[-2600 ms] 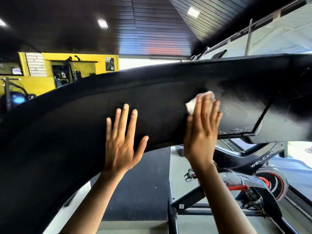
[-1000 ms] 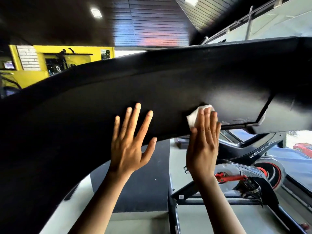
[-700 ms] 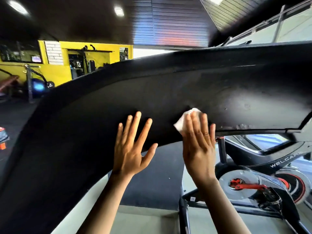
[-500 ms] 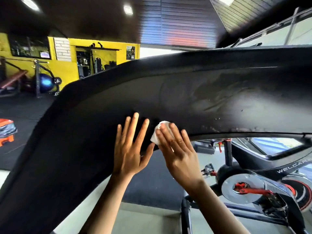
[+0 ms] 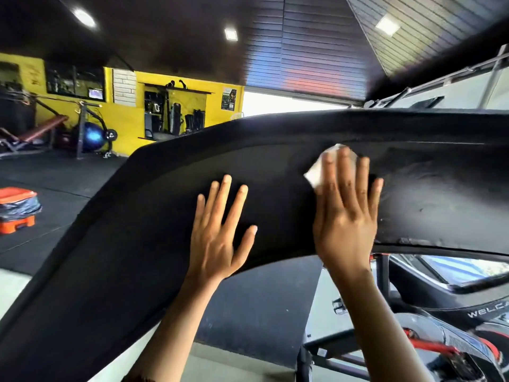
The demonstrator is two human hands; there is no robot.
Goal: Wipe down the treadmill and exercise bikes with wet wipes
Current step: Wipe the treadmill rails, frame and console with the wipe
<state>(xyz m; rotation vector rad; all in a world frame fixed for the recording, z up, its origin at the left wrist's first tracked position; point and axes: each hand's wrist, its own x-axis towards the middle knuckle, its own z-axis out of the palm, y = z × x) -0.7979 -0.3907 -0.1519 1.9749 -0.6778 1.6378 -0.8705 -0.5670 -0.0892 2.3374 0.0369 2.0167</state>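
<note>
– One wide matte-black treadmill panel (image 5: 154, 216) across mid-frame, curved, streaky and scuffed toward right. Exercise bike (image 5: 468, 312) below, lower right. Hands?
– Left hand (image 5: 217, 235) flat on panel, fingers spread, holding nothing. Right hand (image 5: 347, 216) just beside, fingers straight, pressing white wet wipe (image 5: 316, 172) against panel's upper part.
– Wipe condition?
– Folded, small, mostly hidden under fingers; edges showing left and above.

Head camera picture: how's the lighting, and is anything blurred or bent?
Head view: the wide-angle lens bows the black panel into an arc; the bright opening behind is blown out white; the ceiling lights glare; the right hand on the wipe looks slightly motion-soft, the left hand sharper.
</note>
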